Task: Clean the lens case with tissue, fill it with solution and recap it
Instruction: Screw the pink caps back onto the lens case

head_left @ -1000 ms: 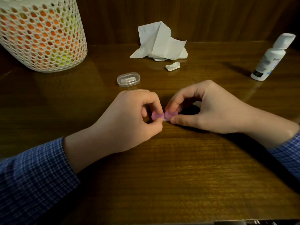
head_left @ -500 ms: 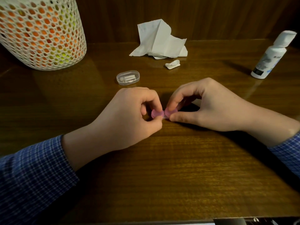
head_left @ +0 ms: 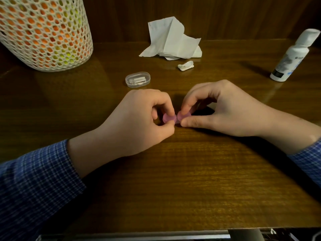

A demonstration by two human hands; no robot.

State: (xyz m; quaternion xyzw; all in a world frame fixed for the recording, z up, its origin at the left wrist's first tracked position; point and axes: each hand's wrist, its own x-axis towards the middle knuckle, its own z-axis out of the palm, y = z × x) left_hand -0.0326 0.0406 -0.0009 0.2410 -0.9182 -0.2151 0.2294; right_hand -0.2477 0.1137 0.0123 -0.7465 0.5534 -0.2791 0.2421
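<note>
A small pink lens case (head_left: 175, 117) with two round caps lies on the wooden table (head_left: 191, 171), between both hands. My left hand (head_left: 139, 119) pinches the left cap with thumb and forefinger. My right hand (head_left: 222, 108) pinches the right cap the same way. A crumpled white tissue (head_left: 171, 40) lies at the back of the table, and a small wad of tissue (head_left: 185, 65) sits in front of it. The white solution bottle (head_left: 293, 56) stands capped at the far right.
A white mesh basket (head_left: 45, 32) with orange and green contents stands at the back left. A small clear plastic box (head_left: 137, 79) rests just beyond my left hand. A dark wooden wall runs behind the table.
Both hands stay on the pink caps, with only slight finger shifts. The camera view has dipped a little.
</note>
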